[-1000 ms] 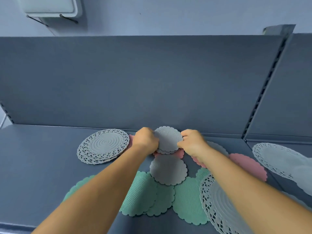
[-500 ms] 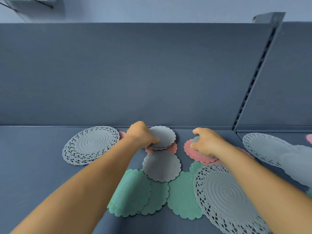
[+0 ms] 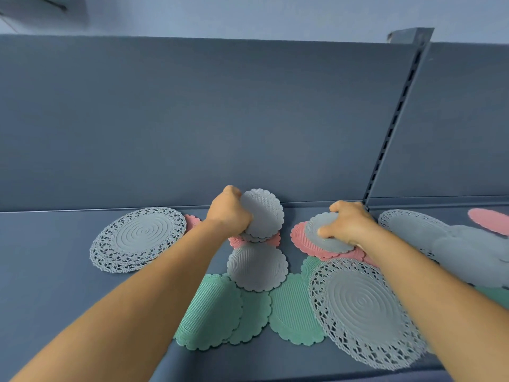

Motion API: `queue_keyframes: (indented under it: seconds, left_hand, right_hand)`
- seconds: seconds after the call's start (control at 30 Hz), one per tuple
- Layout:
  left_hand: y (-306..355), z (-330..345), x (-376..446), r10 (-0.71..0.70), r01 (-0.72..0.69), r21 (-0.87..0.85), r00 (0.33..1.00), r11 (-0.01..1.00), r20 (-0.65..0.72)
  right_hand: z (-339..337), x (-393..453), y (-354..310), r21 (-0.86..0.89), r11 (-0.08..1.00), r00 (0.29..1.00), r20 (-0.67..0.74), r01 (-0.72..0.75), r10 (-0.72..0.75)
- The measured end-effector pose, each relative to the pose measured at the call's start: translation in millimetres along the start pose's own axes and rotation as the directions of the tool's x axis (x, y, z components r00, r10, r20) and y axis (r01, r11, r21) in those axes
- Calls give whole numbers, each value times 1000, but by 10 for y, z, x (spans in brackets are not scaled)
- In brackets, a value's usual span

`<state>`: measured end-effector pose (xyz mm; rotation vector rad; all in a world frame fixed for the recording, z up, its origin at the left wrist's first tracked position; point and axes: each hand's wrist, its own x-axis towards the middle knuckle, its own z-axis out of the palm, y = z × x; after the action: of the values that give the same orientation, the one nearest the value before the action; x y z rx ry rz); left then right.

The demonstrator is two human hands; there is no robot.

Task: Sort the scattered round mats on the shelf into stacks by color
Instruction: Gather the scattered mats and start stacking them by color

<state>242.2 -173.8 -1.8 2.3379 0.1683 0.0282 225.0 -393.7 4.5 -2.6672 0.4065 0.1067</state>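
1. At nine o'clock, lacy grey mats (image 3: pixel 137 238) are lying stacked on the shelf (image 3: pixel 55 271); that much appears sorted.
2. My left hand (image 3: pixel 230 213) is gripping a small grey stack (image 3: pixel 263 213), fingers curled round it, tilted up over a pink mat (image 3: pixel 272 240).
3. My right hand (image 3: pixel 348 224) is pinching a grey mat (image 3: pixel 322 232) off a pink pile (image 3: pixel 303 241).
4. At six o'clock, green mats (image 3: pixel 212 312) are lying scattered; most sorting is remaining.
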Motion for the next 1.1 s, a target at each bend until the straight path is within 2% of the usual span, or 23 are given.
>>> queue_keyframes:
  seconds: [0.1, 0.2, 0.3, 0.47, 0.63, 0.8, 0.9, 1.0, 1.1]
  left_hand:
    - [31, 14, -10, 22, -17, -119, 999, 993, 39]
    - [65, 13, -39, 27, -19, -145, 998, 989, 56]
    - [146, 19, -109, 45, -29, -173, 995, 985, 86]
    - [278, 31, -281, 49, 11, -300, 980, 954, 192]
    - [321, -2, -510, 30, 83, -420, 966, 904, 257]
    - [247, -21, -677, 31, 30, -248, 971, 968, 237]
    - [130, -60, -733, 27, -35, 35, 976, 999, 215]
    - [-27, -66, -788, -9, -59, 320, 978, 946, 209]
    - [-105, -88, -795, -32, -24, 326, 986, 945, 164]
  right_hand:
    - [-31, 45, 45, 275, 961, 996, -91, 27, -2]
    - [-99, 13, 1, 640, 764, 995, -96, 83, -29]
    - [-135, -124, -157, 802, 594, 997, -21, 61, -73]
    - [64, -257, -322, 771, 631, 995, -39, 88, -90]
    - [225, -356, -401, 798, 602, 998, 31, 4, -48]
    - [310, -442, -393, 736, 675, 995, 21, 52, -100]
    - [305, -463, -349, 705, 706, 993, 27, 64, -117]
    - [320, -503, -301, 685, 726, 992, 45, 58, -121]
    - [400, -607, -314, 662, 746, 989, 48, 74, -140]
